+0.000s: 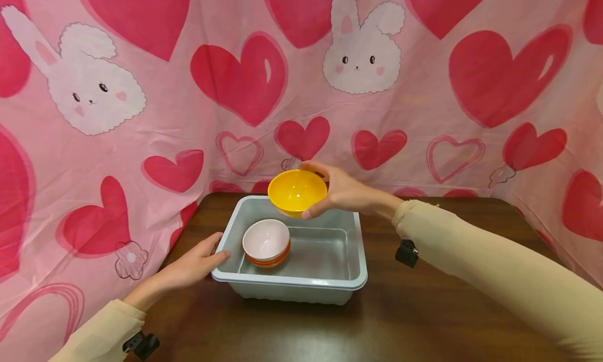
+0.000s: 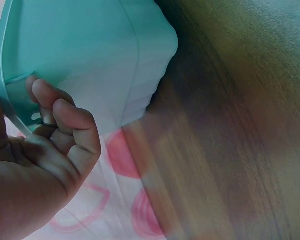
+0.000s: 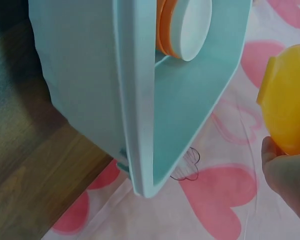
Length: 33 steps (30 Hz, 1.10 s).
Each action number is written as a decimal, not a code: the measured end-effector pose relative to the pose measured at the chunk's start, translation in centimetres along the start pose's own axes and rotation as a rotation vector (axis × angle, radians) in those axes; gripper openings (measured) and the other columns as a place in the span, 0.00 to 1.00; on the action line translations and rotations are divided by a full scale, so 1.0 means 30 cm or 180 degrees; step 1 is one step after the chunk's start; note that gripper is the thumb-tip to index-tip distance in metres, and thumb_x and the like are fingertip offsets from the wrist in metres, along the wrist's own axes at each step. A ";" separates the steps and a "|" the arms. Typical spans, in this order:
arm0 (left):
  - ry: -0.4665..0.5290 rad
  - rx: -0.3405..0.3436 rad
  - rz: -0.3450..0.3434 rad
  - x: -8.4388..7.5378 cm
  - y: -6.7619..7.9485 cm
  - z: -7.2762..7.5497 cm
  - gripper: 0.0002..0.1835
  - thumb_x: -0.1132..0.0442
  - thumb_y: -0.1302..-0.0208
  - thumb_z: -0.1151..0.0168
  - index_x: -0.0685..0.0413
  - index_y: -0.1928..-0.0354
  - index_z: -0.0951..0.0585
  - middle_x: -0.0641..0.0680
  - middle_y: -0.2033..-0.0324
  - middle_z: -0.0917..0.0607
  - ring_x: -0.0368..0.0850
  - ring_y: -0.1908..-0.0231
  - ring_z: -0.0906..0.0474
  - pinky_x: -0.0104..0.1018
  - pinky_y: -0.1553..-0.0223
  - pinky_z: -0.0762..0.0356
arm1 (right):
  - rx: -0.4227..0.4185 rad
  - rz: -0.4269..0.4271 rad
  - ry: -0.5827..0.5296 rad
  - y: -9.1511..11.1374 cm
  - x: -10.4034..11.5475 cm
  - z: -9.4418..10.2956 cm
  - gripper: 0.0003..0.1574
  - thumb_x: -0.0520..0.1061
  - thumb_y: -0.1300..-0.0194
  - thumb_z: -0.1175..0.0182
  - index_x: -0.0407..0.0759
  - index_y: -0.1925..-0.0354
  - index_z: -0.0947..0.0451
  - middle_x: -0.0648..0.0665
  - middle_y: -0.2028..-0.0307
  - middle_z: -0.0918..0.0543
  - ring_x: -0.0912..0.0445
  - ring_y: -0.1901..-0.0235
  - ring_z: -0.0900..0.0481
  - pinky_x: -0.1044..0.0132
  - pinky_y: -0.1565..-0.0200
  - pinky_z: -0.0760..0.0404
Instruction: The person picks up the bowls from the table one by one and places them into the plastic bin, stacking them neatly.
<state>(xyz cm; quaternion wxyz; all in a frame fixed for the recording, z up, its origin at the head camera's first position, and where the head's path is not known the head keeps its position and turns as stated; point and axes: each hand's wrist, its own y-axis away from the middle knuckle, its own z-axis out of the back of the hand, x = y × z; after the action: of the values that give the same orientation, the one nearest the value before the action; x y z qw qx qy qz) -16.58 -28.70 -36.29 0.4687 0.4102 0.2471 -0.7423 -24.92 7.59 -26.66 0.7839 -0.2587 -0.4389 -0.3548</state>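
Observation:
My right hand (image 1: pixel 346 189) pinches a yellow bowl (image 1: pixel 298 190) by its right side, thumb at the front and fingers behind. The bowl is held above the back part of a grey plastic tub (image 1: pixel 325 283), its inside turned toward me. In the tub's left half sits a white bowl (image 1: pixel 266 238), stacked on orange bowls (image 1: pixel 269 261). With my left hand (image 1: pixel 202 257) I grip the tub's left rim; in the left wrist view its fingers (image 2: pixel 75 117) curl beneath the rim. The yellow bowl (image 3: pixel 290 100) also shows at the right edge of the right wrist view.
The tub stands on a dark brown wooden table (image 1: pixel 424 309). A pink cloth (image 1: pixel 301 90) with red hearts and white rabbits hangs behind the table and along its sides. A black wrist camera (image 1: pixel 407 253) is strapped below the right sleeve.

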 end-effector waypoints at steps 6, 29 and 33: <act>-0.0054 0.0000 0.0049 0.006 0.001 0.003 0.21 0.66 0.23 0.44 0.73 0.37 0.33 0.59 0.65 0.17 0.50 0.73 0.19 0.47 0.80 0.19 | 0.0085 -0.0063 -0.0134 -0.038 -0.012 -0.032 0.68 0.43 0.53 0.18 0.46 0.19 0.43 0.51 0.26 0.33 0.51 0.33 0.33 0.58 0.37 0.22; 0.0042 0.0056 0.0122 -0.005 0.005 0.008 0.24 0.66 0.24 0.45 0.73 0.34 0.35 0.62 0.61 0.16 0.52 0.71 0.18 0.52 0.76 0.16 | 0.0220 -0.0238 -0.0176 -0.175 -0.016 -0.145 0.67 0.45 0.53 0.17 0.46 0.20 0.41 0.49 0.27 0.32 0.52 0.33 0.33 0.56 0.31 0.29; 0.0023 0.0044 0.0088 -0.003 0.001 0.010 0.24 0.66 0.24 0.45 0.73 0.34 0.35 0.60 0.62 0.17 0.52 0.72 0.18 0.48 0.76 0.16 | 0.0230 -0.0256 -0.0145 -0.191 -0.025 -0.166 0.68 0.46 0.53 0.17 0.46 0.20 0.41 0.49 0.26 0.32 0.52 0.33 0.33 0.55 0.30 0.30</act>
<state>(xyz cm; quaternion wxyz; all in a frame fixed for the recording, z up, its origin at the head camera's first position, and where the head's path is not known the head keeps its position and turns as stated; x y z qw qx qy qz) -16.63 -28.89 -36.05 0.4752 0.4195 0.2379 -0.7359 -27.15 0.73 -29.17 0.7677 -0.2204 -0.4793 -0.3638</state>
